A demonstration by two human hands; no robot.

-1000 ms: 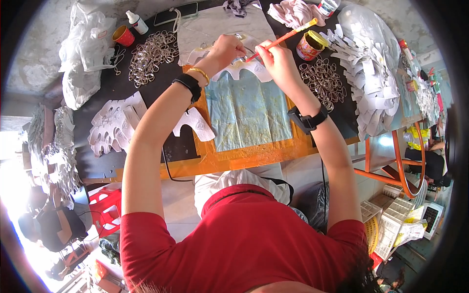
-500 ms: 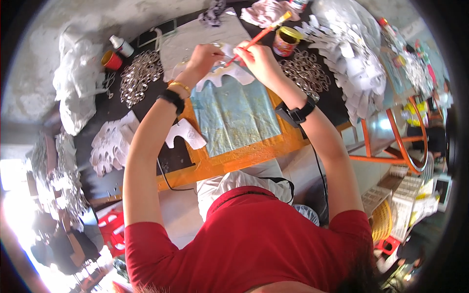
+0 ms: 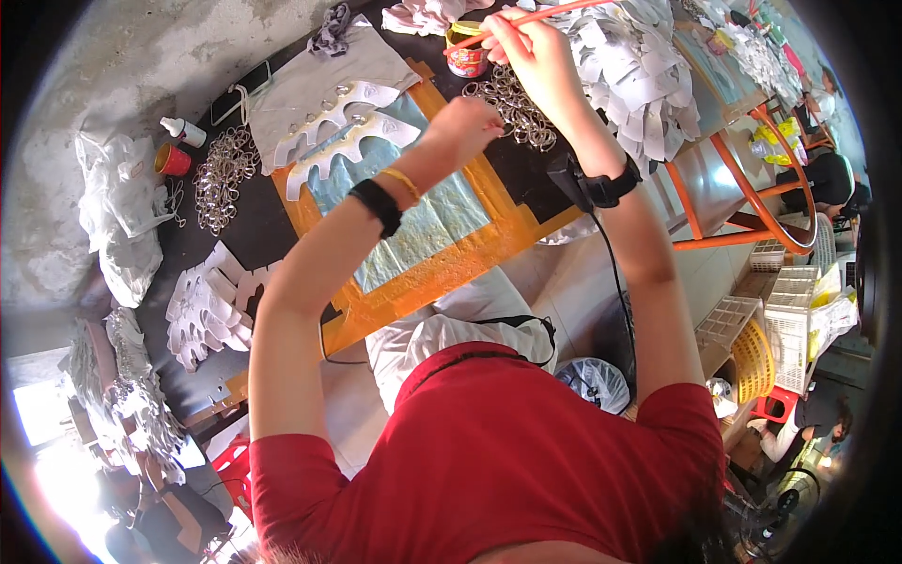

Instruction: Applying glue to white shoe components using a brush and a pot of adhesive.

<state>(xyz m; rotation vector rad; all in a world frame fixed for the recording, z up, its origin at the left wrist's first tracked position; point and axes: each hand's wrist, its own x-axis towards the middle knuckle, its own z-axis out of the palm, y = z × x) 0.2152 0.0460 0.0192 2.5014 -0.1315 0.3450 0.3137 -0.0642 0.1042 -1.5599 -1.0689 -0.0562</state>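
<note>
My right hand (image 3: 537,58) grips a red-handled paintbrush (image 3: 573,7). The brush's thin lower end is at the rim of a small yellow-rimmed can (image 3: 467,62). My left hand (image 3: 462,130) is closed, fingertips together, beside a pile of silver metal rings (image 3: 512,108); whether a ring is in them cannot be made out. To its left lie two white scalloped pieces (image 3: 352,143), one above the other, with a few small metal rings along their edges. Beneath them are a pale sheet (image 3: 310,80) and a blue sheet (image 3: 427,230) bordered by orange tape (image 3: 413,293).
Another pile of metal rings (image 3: 224,179) lies left, near a red cup (image 3: 172,160) and a white bottle (image 3: 185,132). Stacked white cut pieces (image 3: 209,305) sit at the near left. A large heap of white pieces (image 3: 629,80) stands at the right. An orange-framed stool (image 3: 742,188) is beyond.
Both hands have moved right, away from the white pieces. The brush's thin end has gone from the pieces to the can. My left hand has come to the right ring pile. The view has turned.
</note>
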